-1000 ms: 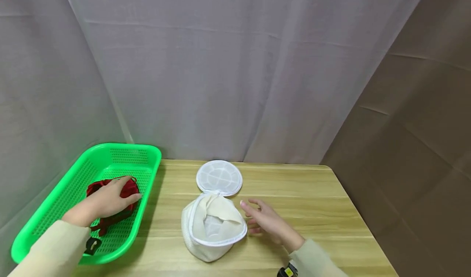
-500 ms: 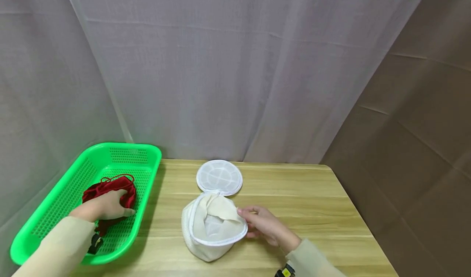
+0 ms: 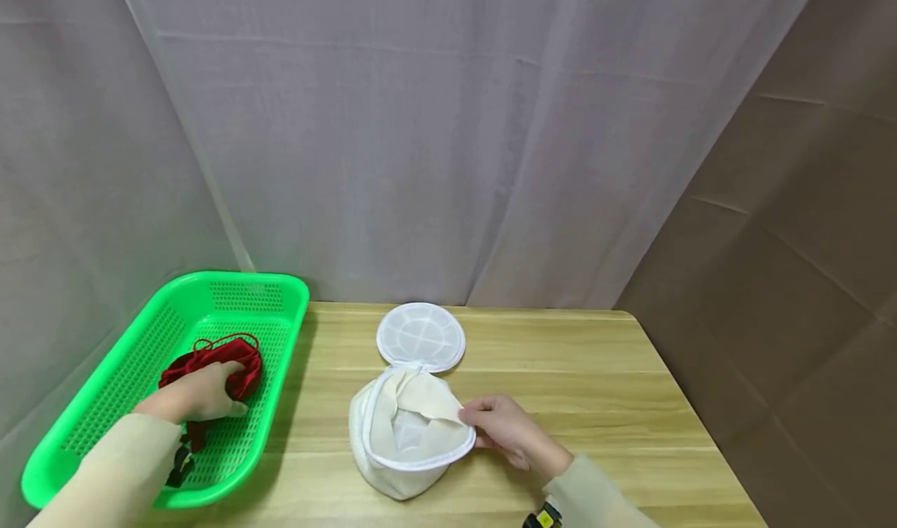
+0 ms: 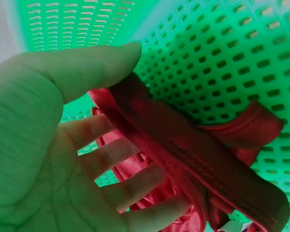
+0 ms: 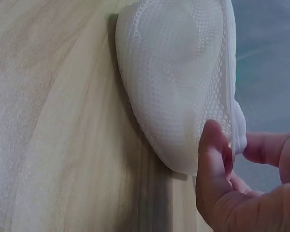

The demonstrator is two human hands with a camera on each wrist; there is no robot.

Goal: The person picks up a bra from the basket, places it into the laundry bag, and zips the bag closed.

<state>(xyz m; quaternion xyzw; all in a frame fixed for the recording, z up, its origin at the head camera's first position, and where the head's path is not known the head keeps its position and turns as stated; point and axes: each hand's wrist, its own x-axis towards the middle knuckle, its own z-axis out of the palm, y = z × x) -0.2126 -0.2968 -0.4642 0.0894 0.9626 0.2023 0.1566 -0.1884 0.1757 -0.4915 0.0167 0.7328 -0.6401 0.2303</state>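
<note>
In the head view, my left hand (image 3: 203,392) reaches into the green basket and holds a red cloth garment (image 3: 241,357). In the left wrist view, the thumb lies over a stitched red band (image 4: 169,140) of it, with the fingers partly under the cloth. My right hand (image 3: 511,432) pinches the white rim of a mesh laundry bag (image 3: 399,483), which stands open on the table. Cream cloth (image 3: 420,396) shows inside its mouth. The bag's round mesh lid (image 3: 420,337) is folded back flat behind it. The right wrist view shows thumb and fingertips on either side of the rim.
The green plastic basket (image 3: 296,341) stands at the left of the wooden table (image 3: 596,388). Grey cloth (image 3: 392,162) hangs behind the table, and a brown cloth (image 3: 792,294) closes off the right side.
My right hand has moved in from beside the laundry bag and now pinches its rim. The left hand has sunk onto the red garment and shifted it slightly.
</note>
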